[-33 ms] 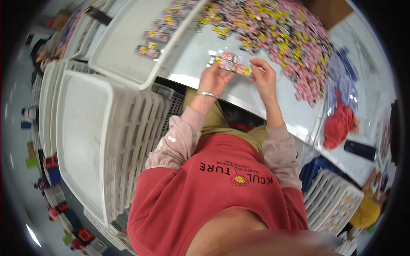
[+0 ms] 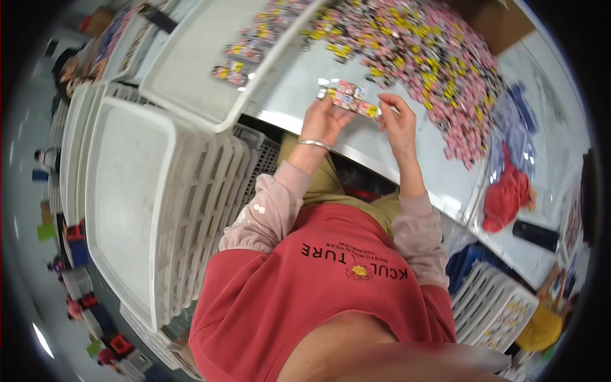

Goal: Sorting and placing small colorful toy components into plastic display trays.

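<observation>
Over the near edge of the counter (image 2: 287, 88), the left hand (image 2: 323, 124) pinches a small colourful packet (image 2: 349, 97) by its left end, thumb on top. The right hand (image 2: 400, 124) has thumb and forefinger narrowly parted at the other end; whether they grip it, I cannot tell.

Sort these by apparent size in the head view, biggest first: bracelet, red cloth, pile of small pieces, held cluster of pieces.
1. pile of small pieces
2. red cloth
3. held cluster of pieces
4. bracelet
</observation>
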Demonstrator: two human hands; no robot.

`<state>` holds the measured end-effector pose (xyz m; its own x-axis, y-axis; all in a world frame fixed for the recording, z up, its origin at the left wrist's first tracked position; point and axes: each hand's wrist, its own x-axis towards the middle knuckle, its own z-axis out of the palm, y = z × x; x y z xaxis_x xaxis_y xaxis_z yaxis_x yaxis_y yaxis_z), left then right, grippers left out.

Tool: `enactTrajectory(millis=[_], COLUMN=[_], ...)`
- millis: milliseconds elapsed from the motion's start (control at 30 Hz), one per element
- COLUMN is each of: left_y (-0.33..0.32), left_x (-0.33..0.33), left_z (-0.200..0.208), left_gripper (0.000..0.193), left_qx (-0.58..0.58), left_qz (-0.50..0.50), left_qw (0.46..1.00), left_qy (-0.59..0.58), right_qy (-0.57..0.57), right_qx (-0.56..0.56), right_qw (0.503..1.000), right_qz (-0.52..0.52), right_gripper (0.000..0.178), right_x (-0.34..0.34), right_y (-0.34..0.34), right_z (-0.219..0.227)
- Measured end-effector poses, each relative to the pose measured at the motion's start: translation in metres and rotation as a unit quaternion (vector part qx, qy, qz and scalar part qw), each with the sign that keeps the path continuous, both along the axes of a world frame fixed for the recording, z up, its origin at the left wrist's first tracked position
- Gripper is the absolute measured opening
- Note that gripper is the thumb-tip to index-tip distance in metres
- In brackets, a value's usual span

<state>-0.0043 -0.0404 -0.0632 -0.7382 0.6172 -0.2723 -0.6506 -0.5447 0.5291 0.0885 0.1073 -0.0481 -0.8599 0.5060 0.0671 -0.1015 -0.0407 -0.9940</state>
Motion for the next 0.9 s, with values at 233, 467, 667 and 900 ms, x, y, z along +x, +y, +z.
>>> enactTrajectory(millis=[233,467,667,900], left_y=[-0.068,-0.146,-0.158,-0.142], left_x=[-0.081,-0.18,-0.216,-0.237], left_z=[0.047,0.042,-0.002,-0.015], left_gripper=[0.031,0.016,0.016,0.022], left_qx=[-0.01,-0.219,-0.266,-0.302], left_qz=[0.159,0.468,0.465,0.486], left_qw=[0.983,0.85,0.844,0.819], left_qy=[0.091,0.108,0.026,0.036], right_qy=[-0.032,-0.102,-0.06,-0.05], right_qx=[-0.022,0.053,0.042,0.064], right_qw=[0.999,0.993,0.997,0.996], right_qz=[-0.003,-0.026,-0.024,-0.036], right_gripper=[0.028,0.022,0.02,0.016], right_x=[-0.007,0.001,0.005,0.008], right_y=[0.006,0.021,0.021,0.019], right_z=[0.008,-0.055,-0.064,-0.063])
